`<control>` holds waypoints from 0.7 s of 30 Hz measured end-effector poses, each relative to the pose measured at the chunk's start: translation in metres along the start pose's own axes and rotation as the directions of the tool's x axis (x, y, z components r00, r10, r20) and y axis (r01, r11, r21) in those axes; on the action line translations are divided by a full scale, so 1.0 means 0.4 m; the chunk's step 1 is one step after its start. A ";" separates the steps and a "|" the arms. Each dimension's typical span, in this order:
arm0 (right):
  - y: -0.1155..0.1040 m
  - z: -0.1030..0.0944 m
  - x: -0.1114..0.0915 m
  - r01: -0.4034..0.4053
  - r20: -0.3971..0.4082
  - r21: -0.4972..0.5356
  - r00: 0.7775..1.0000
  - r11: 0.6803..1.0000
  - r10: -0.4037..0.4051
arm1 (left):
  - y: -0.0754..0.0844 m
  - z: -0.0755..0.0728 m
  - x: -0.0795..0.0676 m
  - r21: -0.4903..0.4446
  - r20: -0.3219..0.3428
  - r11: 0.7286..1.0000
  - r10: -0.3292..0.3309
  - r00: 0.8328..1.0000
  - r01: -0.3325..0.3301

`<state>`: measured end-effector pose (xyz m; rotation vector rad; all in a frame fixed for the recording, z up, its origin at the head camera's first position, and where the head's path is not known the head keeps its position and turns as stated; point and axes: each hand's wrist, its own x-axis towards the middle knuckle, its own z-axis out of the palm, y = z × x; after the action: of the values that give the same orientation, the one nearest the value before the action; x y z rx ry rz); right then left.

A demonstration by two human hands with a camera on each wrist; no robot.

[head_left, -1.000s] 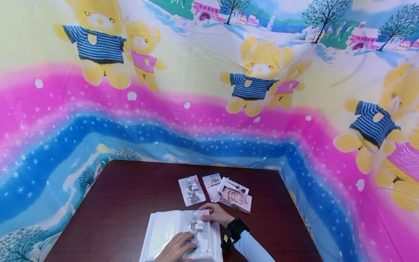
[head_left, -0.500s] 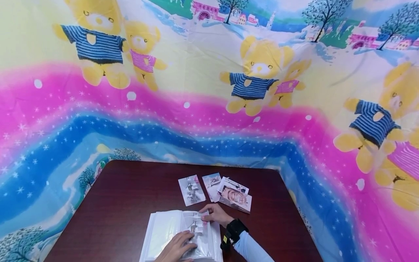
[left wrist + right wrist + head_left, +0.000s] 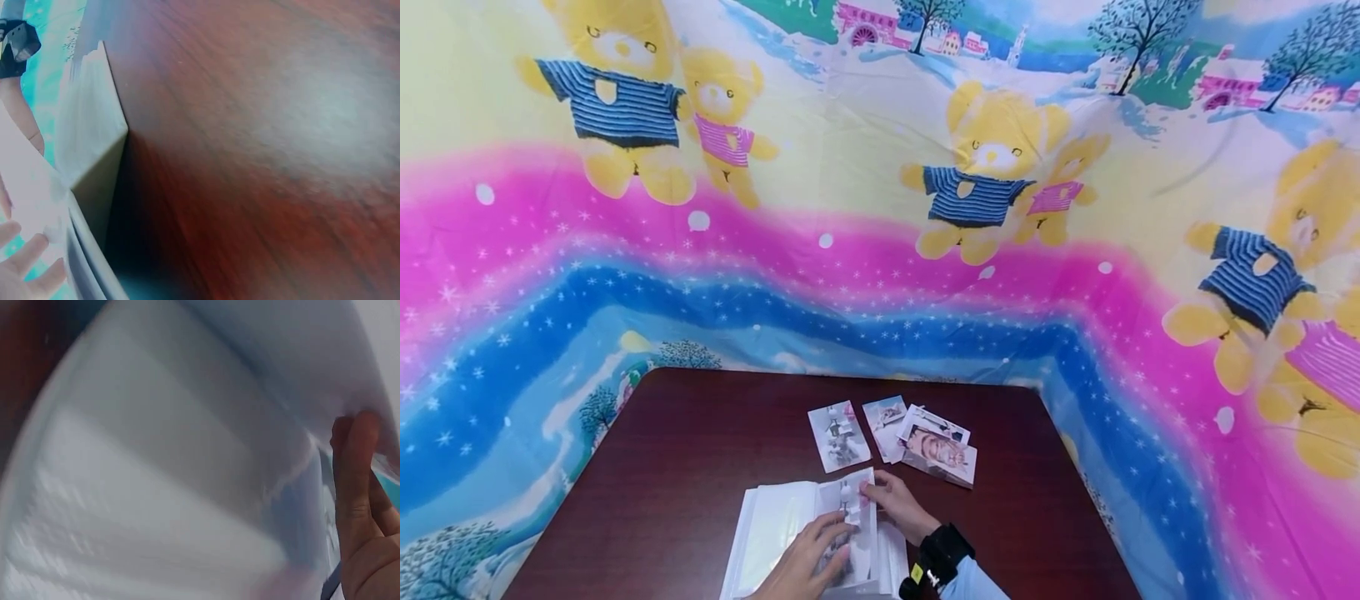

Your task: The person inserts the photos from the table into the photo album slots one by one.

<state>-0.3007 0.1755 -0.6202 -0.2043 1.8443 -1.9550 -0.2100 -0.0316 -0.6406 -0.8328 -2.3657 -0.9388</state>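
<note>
A white photo album [image 3: 771,529] lies open near the table's front edge, clear sleeves shining on its left side. My right hand [image 3: 904,510] pinches the upper right corner of an album page [image 3: 867,542] bearing a greyish photo, and that page stands raised. In the right wrist view, fingers [image 3: 356,462] lie against the underside of the lifted page [image 3: 300,356], over another glossy page. My left hand [image 3: 808,557] is on the page's lower left part, fingers spread. Its fingers [image 3: 31,256] show at the left wrist view's lower left; whether all touch the page is unclear.
Beyond the album, on the dark brown table [image 3: 700,442], lies a single photo [image 3: 838,437]. Right of it several overlapping photos [image 3: 940,454] form a loose pile. A bear-printed cloth [image 3: 850,275] hangs behind and along the sides of the table.
The page with the photo has risen at its right edge and tilted leftward, held by my right hand. My left hand has shifted slightly, its fingers more spread. The loose photos stay put.
</note>
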 end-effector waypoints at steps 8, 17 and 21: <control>-0.010 0.074 -0.043 0.052 0.108 0.041 0.993 0.998 -0.056 | -0.003 -0.022 0.016 -0.057 -0.078 0.988 -0.149 0.986 0.144; 0.016 0.148 -0.068 0.280 0.235 -0.239 0.946 0.930 -0.225 | -0.031 -0.097 0.045 -0.182 -0.192 0.941 -0.320 0.928 0.286; 0.027 0.165 -0.068 0.444 0.330 -0.443 0.888 0.779 -0.319 | -0.048 -0.131 0.046 -0.193 -0.265 0.929 -0.360 0.895 0.316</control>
<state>-0.2477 0.1263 -0.6190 -1.0142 2.2420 -1.5246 -0.2262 -0.0740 -0.6033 -0.2957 -2.2314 -1.2906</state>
